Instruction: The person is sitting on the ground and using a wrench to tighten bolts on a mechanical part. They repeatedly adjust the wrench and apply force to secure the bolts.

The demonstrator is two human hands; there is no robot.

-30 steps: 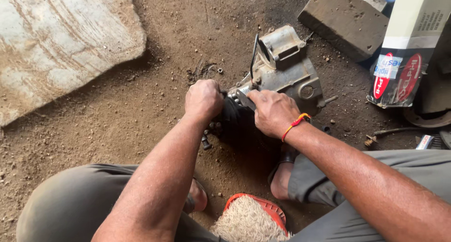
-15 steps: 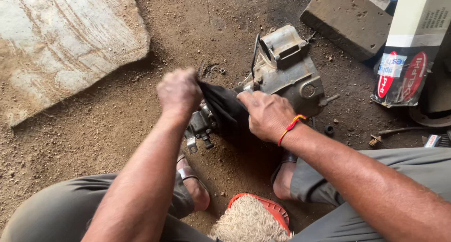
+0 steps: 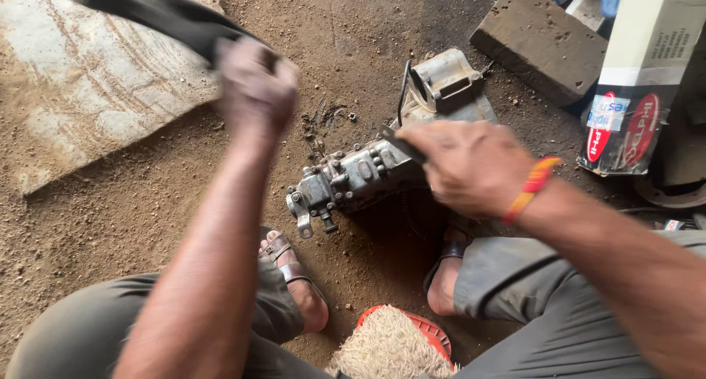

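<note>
Grey metal pump body lies on its side on the dirt floor, between my feet and just ahead of them, its bolted end pointing left. A boxy grey housing sits at its far end, touching it.

My right hand hovers over the pump's right part, fingers curled down around a thin dark piece that sticks out toward the left; blurred, so I cannot tell what the piece is.

My left hand is raised up and left of the pump, well apart from it, clenched in a fist around a black strip of cloth or rubber that streams away to the upper left. Blurred too.

Around: pale stone slab at left, grey block upper right, printed carton at right edge, red-rimmed fibre brush near my knees.
</note>
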